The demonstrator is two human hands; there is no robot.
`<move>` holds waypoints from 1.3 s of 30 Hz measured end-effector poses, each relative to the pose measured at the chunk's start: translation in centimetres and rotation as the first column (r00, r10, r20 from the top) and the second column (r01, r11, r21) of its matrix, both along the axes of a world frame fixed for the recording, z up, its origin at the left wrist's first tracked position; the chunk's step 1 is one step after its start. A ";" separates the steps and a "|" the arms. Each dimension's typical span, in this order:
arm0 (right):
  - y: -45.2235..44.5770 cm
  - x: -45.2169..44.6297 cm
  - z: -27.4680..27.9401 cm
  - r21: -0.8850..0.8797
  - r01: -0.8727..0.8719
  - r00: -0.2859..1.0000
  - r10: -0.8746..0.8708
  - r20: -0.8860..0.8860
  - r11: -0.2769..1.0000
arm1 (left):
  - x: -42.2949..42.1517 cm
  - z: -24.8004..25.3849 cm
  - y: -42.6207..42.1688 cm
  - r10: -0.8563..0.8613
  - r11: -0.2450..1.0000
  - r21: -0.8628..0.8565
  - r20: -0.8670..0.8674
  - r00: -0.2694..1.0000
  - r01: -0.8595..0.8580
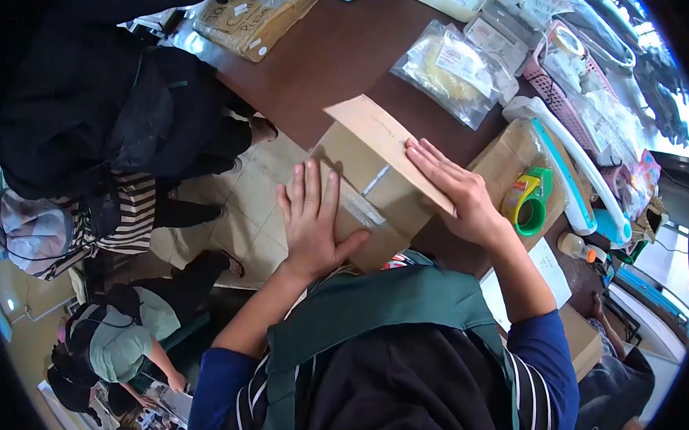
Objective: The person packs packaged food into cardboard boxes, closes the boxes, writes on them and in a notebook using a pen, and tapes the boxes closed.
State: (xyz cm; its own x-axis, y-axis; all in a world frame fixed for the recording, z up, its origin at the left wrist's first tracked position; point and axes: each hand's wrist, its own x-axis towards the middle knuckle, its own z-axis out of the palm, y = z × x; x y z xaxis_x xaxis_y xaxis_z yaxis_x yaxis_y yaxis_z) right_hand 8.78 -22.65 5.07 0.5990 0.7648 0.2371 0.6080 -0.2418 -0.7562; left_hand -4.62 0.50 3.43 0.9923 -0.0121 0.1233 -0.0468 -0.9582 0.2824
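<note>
Carton: at table edge, against wearer's front, flap raised
Left hand: open, laid flat on carton, thumb spread
Right hand: fingers extended over flap, thumb hidden, can't tell if pinching
Tape dispenser: green-yellow, near right hand
Clear bag: beyond carton

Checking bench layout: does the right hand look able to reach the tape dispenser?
Probably yes: the tape dispenser lies near the right hand, nothing visibly between, though that hand must leave the box flap.
</note>
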 end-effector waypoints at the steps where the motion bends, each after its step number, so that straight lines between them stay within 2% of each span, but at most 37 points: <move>1: 0.0 -0.2 -0.2 -0.087 -0.005 0.998 0.010 0.066 0.996 | 0.9 -0.2 0.0 -0.026 1.000 0.013 -0.015 1.000 0.026; 2: 0.3 -0.5 -0.3 -0.090 -0.012 0.999 0.017 0.046 0.996 | 1.2 -0.2 -0.1 -0.051 0.998 0.019 -0.044 0.998 0.052; 4: 0.7 -0.7 -0.4 -0.327 0.047 0.947 0.062 0.315 0.944 | 1.9 -0.2 0.1 -0.073 0.997 0.011 -0.063 0.995 0.074; 9: 1.0 -0.4 -0.8 -0.408 0.078 0.904 0.108 0.413 0.910 | 3.4 0.1 0.5 -0.107 0.994 0.002 -0.084 0.991 0.108; 10: 1.1 -0.4 -0.2 -0.372 0.046 0.941 0.084 0.327 0.927 | 4.1 0.2 0.6 -0.111 0.994 0.000 -0.081 0.990 0.111; 11: 1.1 -0.5 0.2 -0.333 0.020 0.970 0.062 0.235 0.943 | 5.3 0.7 0.8 -0.187 0.981 0.033 -0.047 0.981 0.189; 12: 0.9 -0.4 0.1 -0.334 0.030 0.969 0.054 0.240 0.942 | 6.7 1.0 0.8 -0.267 0.961 0.070 -0.009 0.964 0.267; 13: 0.6 -0.6 0.0 -0.323 -0.046 0.975 0.113 0.193 0.945 | 7.8 1.0 1.2 -0.358 0.922 0.154 -0.016 0.934 0.356; 14: 0.3 -0.8 0.0 -0.309 -0.115 0.975 0.166 0.144 0.944 | 8.6 1.5 1.3 -0.376 0.915 0.152 -0.010 0.927 0.373; 16: -0.7 -1.0 0.0 -0.320 -0.059 0.984 0.109 0.142 0.945 | 10.3 2.6 1.2 -0.535 0.833 0.040 -0.198 0.821 0.552; 18: -3.9 -1.0 -2.2 0.043 -0.027 0.964 0.037 -0.262 0.999 | 10.5 2.3 1.4 -0.586 0.799 0.029 -0.188 0.788 0.601; 19: -5.6 -1.7 -3.2 -0.023 0.360 0.877 -0.347 -0.332 0.933 | 10.3 2.0 1.4 -0.595 0.798 0.013 -0.147 0.790 0.603; 20: -6.9 -2.1 -4.1 -0.140 0.638 0.739 -0.653 -0.165 0.757 | 10.4 1.7 1.4 -0.599 0.798 0.000 -0.102 0.794 0.602; 21: -8.2 -2.6 -5.1 -0.221 0.843 0.495 -0.868 -0.033 0.490 | 10.1 1.6 1.1 -0.597 0.802 -0.024 -0.057 0.800 0.596; 22: -8.9 -3.2 -6.0 -0.252 0.946 0.277 -0.909 0.312 0.202 | 10.0 1.4 1.2 -0.622 0.783 -0.030 -0.056 0.781 0.621; 24: -9.6 -3.8 -9.8 -0.265 0.958 0.211 -0.901 0.380 0.113 | 10.5 1.1 1.7 -0.673 0.716 0.153 -0.108 0.731 0.681; 25: -9.6 -3.8 -11.0 -0.271 0.961 0.170 -0.880 0.443 0.050 | 11.3 1.4 2.2 -0.690 0.700 0.153 -0.104 0.716 0.697; 26: -9.4 -3.3 -11.1 -0.262 0.964 0.149 -0.882 0.447 0.030 | 12.4 1.9 2.6 -0.764 0.618 0.056 -0.191 0.617 0.784; 27: -9.0 -3.1 -11.2 -0.336 0.942 0.145 -0.886 0.440 -0.013 | 13.2 2.1 3.1 -0.824 0.530 -0.053 -0.268 0.499 0.847; 29: -8.5 -2.5 -10.2 -0.453 0.887 0.114 -0.909 0.402 -0.089 | 13.9 1.7 3.2 -0.851 0.493 -0.038 -0.227 0.473 0.869; 30: -8.6 -2.4 -9.1 -0.457 0.883 0.101 -0.910 0.402 -0.105 | 14.2 1.3 3.3 -0.871 0.464 -0.025 -0.194 0.451 0.885; 32: -9.2 -2.6 -6.4 -0.372 0.924 0.062 -0.925 0.375 -0.090 | 14.0 0.8 3.2 -0.880 0.459 -0.046 -0.162 0.447 0.887; 34: -7.8 -3.5 -1.6 -0.273 0.961 0.063 -0.998 0.028 0.053 | 13.8 0.6 3.2 -0.877 0.479 -0.118 -0.118 0.467 0.870; 36: -4.4 -4.6 4.2 -0.156 0.936 0.244 -0.900 -0.360 0.316 | 13.8 0.6 3.2 -0.880 0.474 -0.138 -0.113 0.461 0.870; 38: -0.6 -5.9 7.2 0.062 0.866 0.480 -0.792 -0.377 0.495 | 13.7 0.2 3.2 -0.880 0.474 -0.156 -0.109 0.462 0.867; 39: 1.3 -6.8 7.9 0.062 0.849 0.510 -0.783 -0.358 0.525 | 13.6 -0.1 3.2 -0.880 0.474 -0.144 -0.067 0.469 0.869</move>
State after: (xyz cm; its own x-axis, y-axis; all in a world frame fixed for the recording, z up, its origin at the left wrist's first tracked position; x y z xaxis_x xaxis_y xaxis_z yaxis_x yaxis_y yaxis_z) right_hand 2.02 -21.33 12.94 0.9877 -0.1470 0.0542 -0.0006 -0.3491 -0.9371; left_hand 8.95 3.71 3.34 0.4747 -0.8783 0.0567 -0.8093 -0.4103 0.4203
